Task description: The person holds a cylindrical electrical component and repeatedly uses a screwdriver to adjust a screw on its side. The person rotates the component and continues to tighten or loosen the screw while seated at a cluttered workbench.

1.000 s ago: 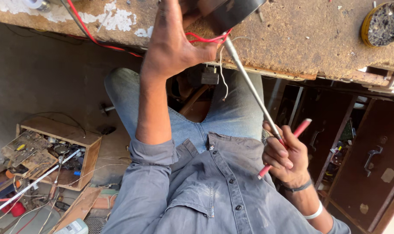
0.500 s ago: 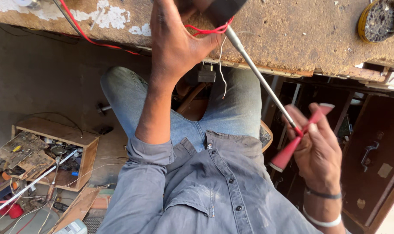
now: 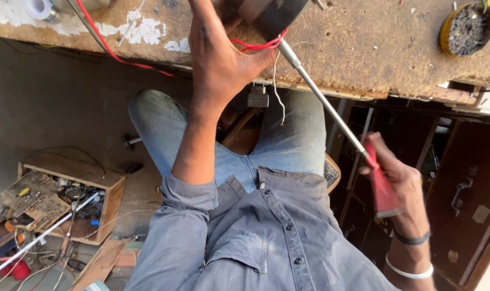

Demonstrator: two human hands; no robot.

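Right hand (image 3: pixel 398 186) grips red-handled screwdriver (image 3: pixel 331 110); left hand (image 3: pixel 221 59) (fingers curled) clasps dark metal part (image 3: pixel 274 16)

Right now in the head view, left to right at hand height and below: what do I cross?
Wooden box of circuit boards and parts → left hand on the dark object at the workbench edge → screwdriver's metal shaft → right hand gripping the red handle → dark cabinet door with a metal latch.
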